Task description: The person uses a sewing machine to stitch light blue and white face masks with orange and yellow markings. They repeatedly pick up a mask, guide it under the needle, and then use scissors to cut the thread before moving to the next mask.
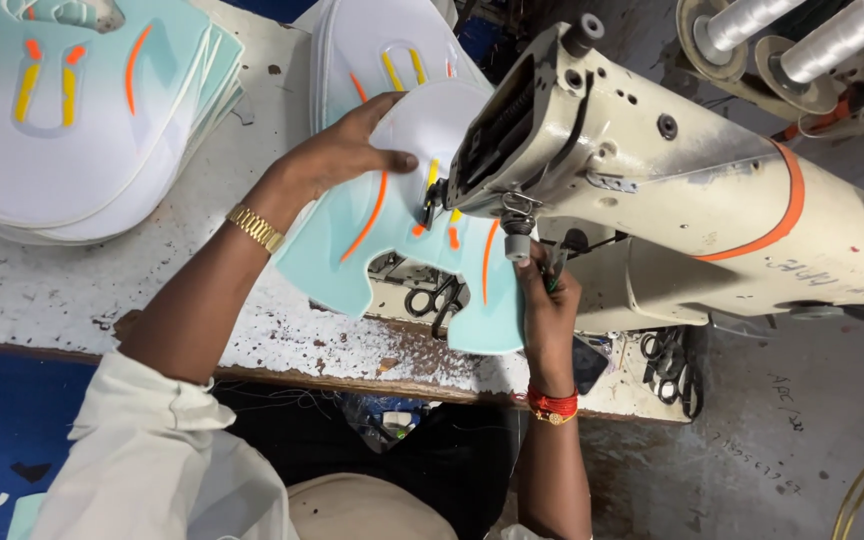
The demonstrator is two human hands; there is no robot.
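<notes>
Sleeves of pale cloth sit lowest in the frame, and from them our two forearms rise toward the work. Our right hand, just right of centre, pinches the near edge of the mint and white shoe panel close to the needle; its fingers are clenched on that edge. Our left hand, up and left of centre with a gold watch at the wrist, lies spread on the white far part of the panel, fingers pressing it flat rather than gripping.

The panel lies on the worn white table at mid-frame, partly tucked under the head of the cream sewing machine. Its long axis runs from lower right to upper left, the two mint lobes pointing toward the bottom of the frame and the rounded white end toward the top. In our judgement, the step goes well if the left hand keeps the piece flat and turns it slowly while the right hand steers the edge, fingertips clear of the needle.

Beyond, a stack of like panels fills the upper left, another stack lies at top centre, and thread spools stand at upper right. Scissors hang at the table edge, lower right.
</notes>
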